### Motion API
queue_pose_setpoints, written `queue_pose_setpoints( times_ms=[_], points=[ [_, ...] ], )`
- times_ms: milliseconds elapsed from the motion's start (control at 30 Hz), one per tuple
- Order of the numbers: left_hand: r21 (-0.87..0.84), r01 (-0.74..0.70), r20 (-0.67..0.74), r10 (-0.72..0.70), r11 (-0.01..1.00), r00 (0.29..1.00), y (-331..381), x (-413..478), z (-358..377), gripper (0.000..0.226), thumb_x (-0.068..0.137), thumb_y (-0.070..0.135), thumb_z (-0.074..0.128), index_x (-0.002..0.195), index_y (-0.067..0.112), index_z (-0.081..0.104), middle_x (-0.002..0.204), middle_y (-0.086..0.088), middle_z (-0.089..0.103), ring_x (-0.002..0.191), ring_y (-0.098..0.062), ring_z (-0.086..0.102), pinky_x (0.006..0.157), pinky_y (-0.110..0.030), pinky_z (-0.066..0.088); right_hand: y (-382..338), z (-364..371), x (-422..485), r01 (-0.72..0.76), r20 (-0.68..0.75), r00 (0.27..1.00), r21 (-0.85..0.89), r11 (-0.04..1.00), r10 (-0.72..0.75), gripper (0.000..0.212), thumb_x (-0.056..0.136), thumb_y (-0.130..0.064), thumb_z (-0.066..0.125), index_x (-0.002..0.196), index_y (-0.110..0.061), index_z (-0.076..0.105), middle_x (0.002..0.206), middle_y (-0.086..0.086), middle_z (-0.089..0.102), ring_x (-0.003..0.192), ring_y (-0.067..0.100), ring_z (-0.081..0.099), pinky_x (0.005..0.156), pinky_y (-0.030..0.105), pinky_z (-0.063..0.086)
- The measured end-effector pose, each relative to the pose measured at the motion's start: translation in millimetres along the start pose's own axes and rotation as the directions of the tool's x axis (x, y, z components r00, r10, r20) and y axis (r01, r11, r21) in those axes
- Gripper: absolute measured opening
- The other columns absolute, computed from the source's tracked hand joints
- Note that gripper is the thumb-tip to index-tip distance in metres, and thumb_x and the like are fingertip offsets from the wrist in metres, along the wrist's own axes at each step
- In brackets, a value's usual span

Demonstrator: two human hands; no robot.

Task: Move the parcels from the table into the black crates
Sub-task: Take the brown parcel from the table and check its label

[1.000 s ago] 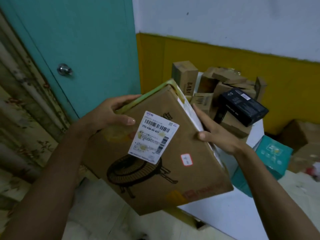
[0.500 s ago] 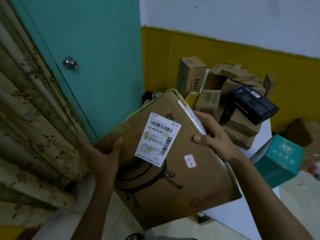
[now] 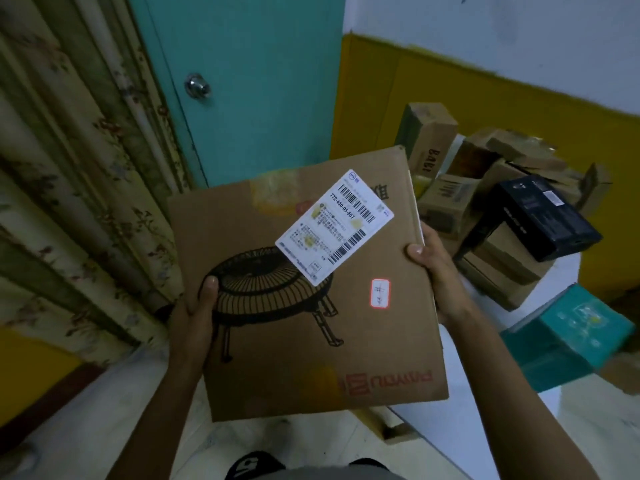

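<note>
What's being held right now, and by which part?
A large cardboard box: the left hand grips its left edge, the right hand its right edge, thumbs on top.

Parcel pile (image 3: 485, 216) on table (image 3: 561, 275), right of door (image 3: 249, 81).

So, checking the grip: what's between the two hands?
In the head view, the large flat brown cardboard box, white barcode label on top, spans from the left hand to the right hand.

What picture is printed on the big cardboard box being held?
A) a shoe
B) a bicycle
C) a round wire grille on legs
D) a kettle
C: the cardboard box shows a black line drawing of a round wire grille on legs, partly under the white shipping label.
</note>
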State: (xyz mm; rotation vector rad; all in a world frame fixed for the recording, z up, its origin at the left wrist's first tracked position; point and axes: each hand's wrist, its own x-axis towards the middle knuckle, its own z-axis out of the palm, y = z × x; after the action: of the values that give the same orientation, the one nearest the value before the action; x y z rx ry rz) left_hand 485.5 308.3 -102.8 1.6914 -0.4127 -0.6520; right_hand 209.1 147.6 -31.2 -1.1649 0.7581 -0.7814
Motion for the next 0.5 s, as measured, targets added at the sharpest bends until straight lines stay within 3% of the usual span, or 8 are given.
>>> queue_pose_setpoints(
  times_ms=[67, 167, 267, 333, 433, 500],
  points=[
    [0.008, -0.032, -0.017, 0.032, 0.999, 0.999, -5.9, -26.0, -4.1, 0.089, 0.070, 0.081, 0.050, 0.133, 0.018, 0.052, 0.133, -0.005, 0.056, 0.121, -0.022, 0.051, 0.103, -0.040, 0.041, 1.1, -5.4, -9.2, -0.017, 0.039, 0.999, 0.021, 1.000, 0.016, 0.105, 0.049, -0.053, 0.088, 0.138, -0.027, 0.040, 0.114, 0.006, 0.069, 0.100, 0.033, 0.067, 0.075, 0.045, 0.055],
    [0.076, -0.023, -0.118, 0.032, 0.997, 0.993, -19.4, -70.3, -13.2, 0.088, 0.078, 0.078, 0.045, 0.141, 0.018, 0.041, 0.139, -0.006, 0.051, 0.126, -0.025, 0.048, 0.105, -0.043, 0.040, 14.3, -8.0, -23.6, -0.032, 0.095, 0.995, 0.056, 0.998, 0.026, 0.088, 0.061, -0.041, 0.081, 0.139, -0.027, 0.041, 0.126, 0.017, 0.060, 0.107, 0.038, 0.064, 0.083, 0.052, 0.054],
    [0.272, -0.079, -0.322, 0.168, 0.959, 0.932, -28.6, -118.5, -37.1, 0.066, 0.094, 0.059, 0.038, 0.146, 0.020, 0.030, 0.145, -0.004, 0.043, 0.129, -0.023, 0.042, 0.105, -0.038, 0.035, 29.8, 18.5, -37.0, -0.033, 0.113, 0.993, 0.045, 0.998, 0.028, 0.100, 0.056, -0.049, 0.083, 0.141, -0.023, 0.037, 0.129, 0.013, 0.059, 0.107, 0.034, 0.065, 0.082, 0.048, 0.056],
    [0.418, -0.072, -0.395, 0.253, 0.905, 0.884, -39.0, -146.2, -60.4, 0.072, 0.092, 0.061, 0.034, 0.149, 0.019, 0.024, 0.152, -0.007, 0.032, 0.138, -0.025, 0.031, 0.113, -0.045, 0.027, 40.0, 50.3, -47.9, -0.027, 0.146, 0.989, 0.034, 0.999, 0.022, 0.099, 0.060, -0.052, 0.081, 0.143, -0.024, 0.036, 0.129, 0.008, 0.060, 0.106, 0.030, 0.067, 0.081, 0.045, 0.057],
    [0.338, 0.145, -0.623, 0.106, 0.930, 0.775, -56.4, -181.6, -91.7, 0.083, 0.084, 0.069, 0.028, 0.152, 0.026, 0.009, 0.160, -0.014, 0.003, 0.146, -0.031, 0.006, 0.117, -0.050, 0.012, 50.9, 100.0, -67.1, -0.015, 0.185, 0.983, 0.051, 0.999, 0.005, 0.076, 0.074, -0.039, 0.066, 0.142, -0.026, 0.036, 0.126, 0.004, 0.063, 0.102, 0.025, 0.069, 0.076, 0.039, 0.059],
    [0.195, 0.197, -0.732, 0.009, 0.961, 0.681, -55.6, -203.8, -107.7, 0.082, 0.086, 0.072, 0.033, 0.152, 0.030, 0.007, 0.160, -0.013, -0.008, 0.147, -0.032, -0.001, 0.118, -0.050, 0.009, 55.1, 130.3, -81.6, -0.009, 0.251, 0.968, 0.059, 0.998, -0.006, 0.081, 0.070, -0.041, 0.069, 0.142, -0.025, 0.036, 0.123, 0.004, 0.065, 0.102, 0.026, 0.069, 0.074, 0.038, 0.059]
  ],
)
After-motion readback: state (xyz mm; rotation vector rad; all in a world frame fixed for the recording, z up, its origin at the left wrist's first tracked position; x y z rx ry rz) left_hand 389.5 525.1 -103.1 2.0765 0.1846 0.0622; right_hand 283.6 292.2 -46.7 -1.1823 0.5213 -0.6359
